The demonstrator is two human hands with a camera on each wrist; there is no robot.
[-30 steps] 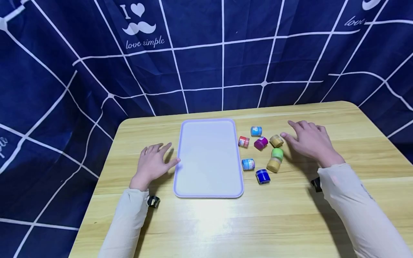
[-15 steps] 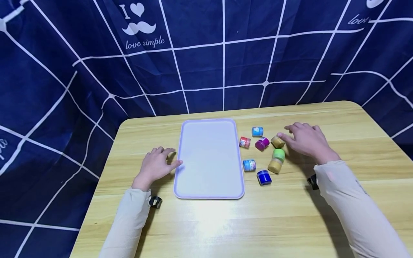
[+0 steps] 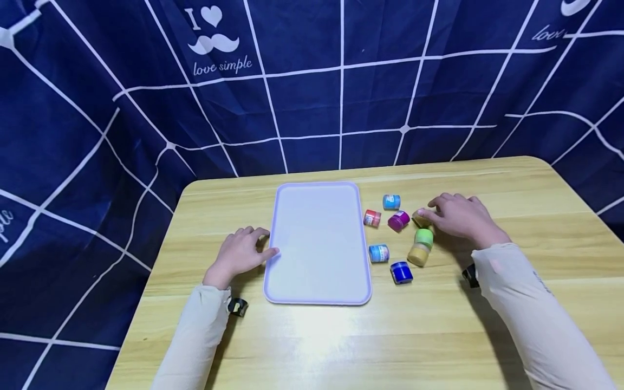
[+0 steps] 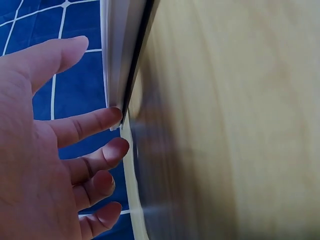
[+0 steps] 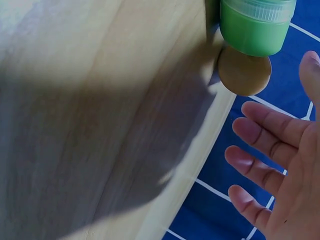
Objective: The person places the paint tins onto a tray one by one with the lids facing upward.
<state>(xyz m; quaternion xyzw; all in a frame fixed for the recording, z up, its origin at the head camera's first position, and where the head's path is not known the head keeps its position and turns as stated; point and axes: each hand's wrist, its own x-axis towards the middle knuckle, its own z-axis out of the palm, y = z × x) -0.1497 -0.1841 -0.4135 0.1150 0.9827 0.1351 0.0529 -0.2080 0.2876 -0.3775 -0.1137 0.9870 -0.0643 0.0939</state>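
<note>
Trouble looms if the right hand (image 3: 460, 218), grip loose and unclosed, rolls the sideways tan jar (image 3: 419, 221) into the green jar (image 3: 423, 237); left hand (image 3: 240, 252), grip relaxed, touches the tray (image 3: 319, 244).

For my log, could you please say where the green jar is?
In the head view, the green jar sits right of the tray, beside a tan jar and near the right hand.

The tabletop (image 3: 414, 336) looks like smooth, rather glossy wood. The tray (image 3: 317, 244) seems of smooth plastic. The green jar (image 5: 252, 32) is also plastic, its clear band (image 5: 257, 10) ribbed. The curtain (image 3: 302, 108) is creased cloth.
</note>
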